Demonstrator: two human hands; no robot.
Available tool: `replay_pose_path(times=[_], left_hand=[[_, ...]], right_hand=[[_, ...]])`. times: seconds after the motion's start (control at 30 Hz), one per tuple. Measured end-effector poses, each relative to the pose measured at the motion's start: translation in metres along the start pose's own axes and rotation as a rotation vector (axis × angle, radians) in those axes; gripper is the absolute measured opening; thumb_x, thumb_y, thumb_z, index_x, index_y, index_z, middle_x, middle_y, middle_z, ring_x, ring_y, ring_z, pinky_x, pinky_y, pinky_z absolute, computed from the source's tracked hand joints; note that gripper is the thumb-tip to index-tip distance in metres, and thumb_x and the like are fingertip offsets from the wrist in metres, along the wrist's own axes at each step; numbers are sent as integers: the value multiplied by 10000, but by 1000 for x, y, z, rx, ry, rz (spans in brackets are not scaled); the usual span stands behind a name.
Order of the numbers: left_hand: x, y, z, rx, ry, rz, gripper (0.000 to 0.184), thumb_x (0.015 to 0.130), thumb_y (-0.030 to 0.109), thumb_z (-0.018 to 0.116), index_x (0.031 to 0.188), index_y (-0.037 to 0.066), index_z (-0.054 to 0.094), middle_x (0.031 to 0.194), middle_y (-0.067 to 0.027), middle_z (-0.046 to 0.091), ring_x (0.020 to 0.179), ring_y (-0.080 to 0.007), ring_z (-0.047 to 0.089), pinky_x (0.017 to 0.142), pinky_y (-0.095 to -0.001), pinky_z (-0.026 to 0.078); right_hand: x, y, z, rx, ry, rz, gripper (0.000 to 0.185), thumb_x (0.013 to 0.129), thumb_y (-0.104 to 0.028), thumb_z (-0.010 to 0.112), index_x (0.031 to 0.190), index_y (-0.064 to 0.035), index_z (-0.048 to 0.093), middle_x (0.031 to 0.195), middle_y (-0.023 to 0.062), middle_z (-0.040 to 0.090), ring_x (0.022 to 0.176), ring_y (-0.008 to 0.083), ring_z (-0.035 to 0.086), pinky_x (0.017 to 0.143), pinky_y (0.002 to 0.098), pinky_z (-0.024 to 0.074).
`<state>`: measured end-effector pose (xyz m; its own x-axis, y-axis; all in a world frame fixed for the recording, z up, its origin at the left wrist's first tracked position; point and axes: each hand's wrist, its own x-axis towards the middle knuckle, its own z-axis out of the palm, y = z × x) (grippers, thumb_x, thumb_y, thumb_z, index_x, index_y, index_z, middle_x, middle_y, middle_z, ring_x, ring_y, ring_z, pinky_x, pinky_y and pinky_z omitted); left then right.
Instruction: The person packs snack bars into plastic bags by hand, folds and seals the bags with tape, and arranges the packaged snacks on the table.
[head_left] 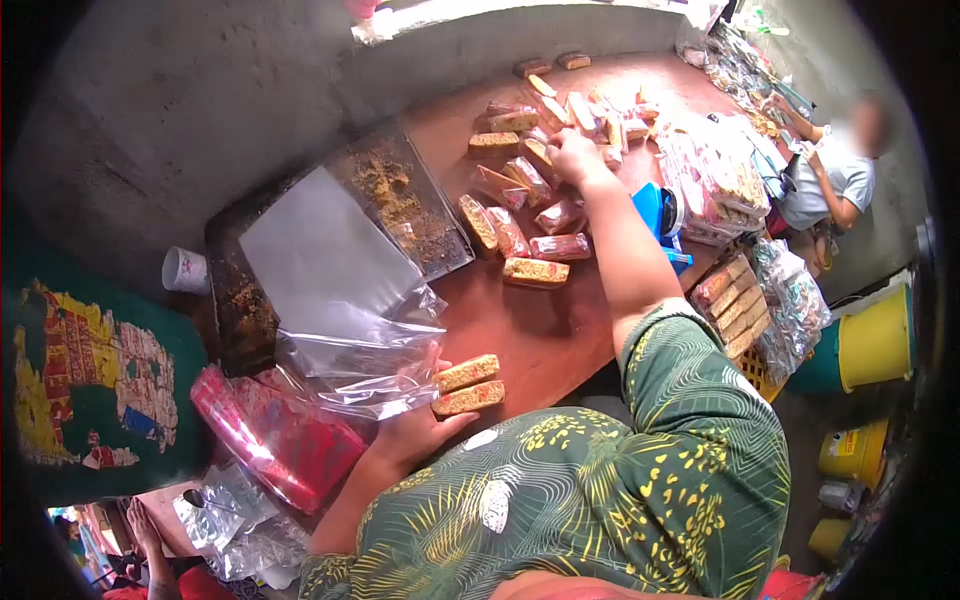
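Note:
My left hand (pixel 410 435), low in the head view, is closed around two wrapped cake bars (pixel 469 385) lying side by side. A clear plastic bag (pixel 350 345) spreads from beside its fingers over a dark metal tray (pixel 445 240). Reaching across the table, my right hand (pixel 577 158) has its fingers curled down onto a wrapped bar (pixel 537 154) in the loose pile; its fingertips are partly hidden. Around it lie several more bars in clear film, among them a bar (pixel 536 272) at the pile's near edge.
Right of my forearm are a blue tape dispenser (pixel 655 212), stacked packs (pixel 715 180) and a block of bars (pixel 733 305). A white cup (pixel 185 270) and red plastic roll (pixel 270 430) are leftward. Another person (pixel 825 175) sits far right; another's hand (pixel 143 525) shows lower left.

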<state>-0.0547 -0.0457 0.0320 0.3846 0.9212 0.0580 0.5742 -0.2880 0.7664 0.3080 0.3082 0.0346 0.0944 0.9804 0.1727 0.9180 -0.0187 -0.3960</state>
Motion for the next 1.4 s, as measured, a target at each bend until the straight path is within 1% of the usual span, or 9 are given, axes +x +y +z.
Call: replay_pose_path(times=[0.1, 0.27, 0.4, 0.43, 0.57, 0.67, 0.77, 1.27, 1.4], left_hand=[[0, -4, 0, 30, -16, -3, 1152, 784, 405, 878, 1643, 72, 186, 1396, -108, 559, 1280, -350, 441, 1123, -502, 350], [2, -10, 0, 7, -39, 13, 1140, 792, 484, 852, 1622, 34, 213, 1389, -119, 562, 1265, -357, 477, 1099, -522, 355], [1, -18, 5, 12, -23, 20, 1158, 780, 520, 854, 1623, 42, 219, 1346, -118, 589, 1262, -351, 509, 1095, -523, 361], [1, -18, 5, 68, -12, 45, 1166, 774, 523, 859, 1625, 48, 218, 1340, -117, 593, 1278, -342, 505, 1099, -527, 361], [1, -27, 10, 13, 52, 137, 1172, 758, 496, 881, 1625, 61, 222, 1306, -117, 619, 1247, -346, 538, 1097, -548, 360], [-2, -30, 12, 60, 37, 114, 1174, 737, 473, 899, 1621, 76, 235, 1266, -115, 645, 1217, -346, 567, 1064, -549, 389], [4, -25, 11, 131, 107, 198, 1172, 707, 452, 921, 1612, 108, 261, 1257, -111, 659, 1151, -338, 616, 997, -541, 440], [3, -39, 19, 326, 15, 72, 902, 725, 573, 861, 1420, 104, 527, 1272, -106, 663, 1078, -320, 649, 916, -494, 476], [14, -19, 8, 246, 135, 168, 883, 718, 550, 876, 1405, 102, 548, 1295, -108, 658, 1113, -317, 641, 952, -485, 467]], right_hand=[[7, -28, -27, -105, -332, -78, 385, 940, -390, 630, 1212, -134, 723, 1144, 139, 742, 1202, 340, 646, 1059, 448, 494], [90, 28, -18, -200, 105, -43, 476, 905, -443, 666, 1306, -188, 674, 1432, 120, 599, 1396, 324, 495, 1172, 506, 380], [105, 49, -24, -339, -97, -37, 664, 844, -473, 702, 1414, -148, 596, 1498, 152, 542, 1287, 357, 572, 1150, 465, 411], [109, 39, -31, -348, -154, 5, 715, 860, -523, 694, 1469, -185, 533, 1382, 103, 634, 1267, 278, 604, 1007, 478, 510], [116, -18, -120, 21, -727, 149, 668, 898, -604, 672, 1433, -223, 547, 1213, 17, 704, 1165, 152, 655, 749, 373, 545], [147, 21, -124, 253, -256, 237, 575, 926, -599, 646, 1339, -200, 631, 1283, 71, 684, 1106, 190, 691, 774, 382, 576], [187, 79, -116, -198, -38, 222, 575, 930, -589, 642, 1349, -195, 628, 1301, 85, 673, 1125, 202, 678, 809, 388, 574], [161, 92, -120, 177, -526, 481, 567, 919, -532, 670, 1358, -175, 623, 1275, 61, 673, 1115, 202, 632, 853, 409, 551], [173, 71, -123, 50, -582, 136, 596, 857, -366, 764, 1401, -203, 585, 1314, 7, 633, 1125, 160, 605, 895, 365, 519]])
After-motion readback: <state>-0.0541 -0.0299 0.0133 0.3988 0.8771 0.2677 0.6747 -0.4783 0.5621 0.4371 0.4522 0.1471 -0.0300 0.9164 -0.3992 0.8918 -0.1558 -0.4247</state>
